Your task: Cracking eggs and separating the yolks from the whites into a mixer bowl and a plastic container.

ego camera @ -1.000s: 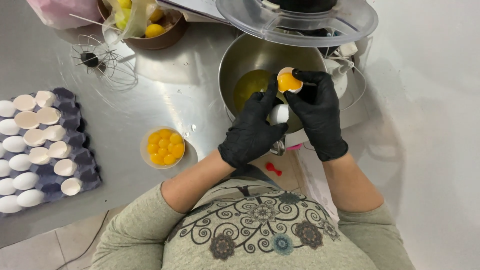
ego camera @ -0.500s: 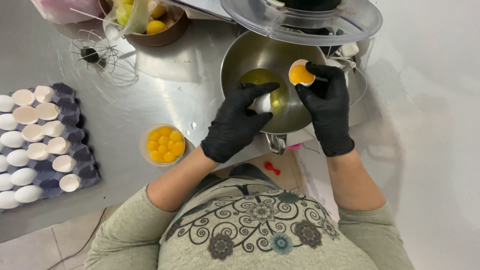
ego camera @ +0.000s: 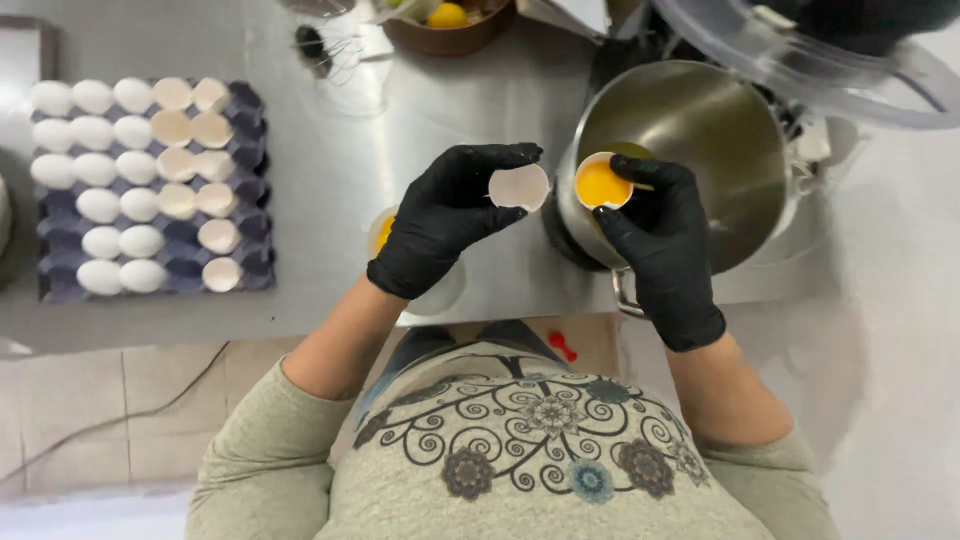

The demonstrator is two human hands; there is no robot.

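Both my hands wear black gloves. My left hand (ego camera: 445,215) pinches an empty half eggshell (ego camera: 519,186) just left of the steel mixing bowl (ego camera: 700,130). My right hand (ego camera: 660,240) holds the other shell half with a yolk (ego camera: 602,183) in it, at the bowl's near-left rim. Under my left hand a small cup of yolks (ego camera: 385,232) stands on the steel counter, mostly hidden by the glove.
A purple egg tray (ego camera: 150,190) with whole white eggs and several empty shells lies at the left. A wire whisk (ego camera: 325,48) and a brown bowl with yellow fruit (ego camera: 450,20) sit at the back. A clear mixer guard (ego camera: 790,60) overhangs the steel bowl.
My left hand has drawn away from the bowl to the left with the empty shell half. My right hand stays at the bowl's rim with the yolk in its shell.
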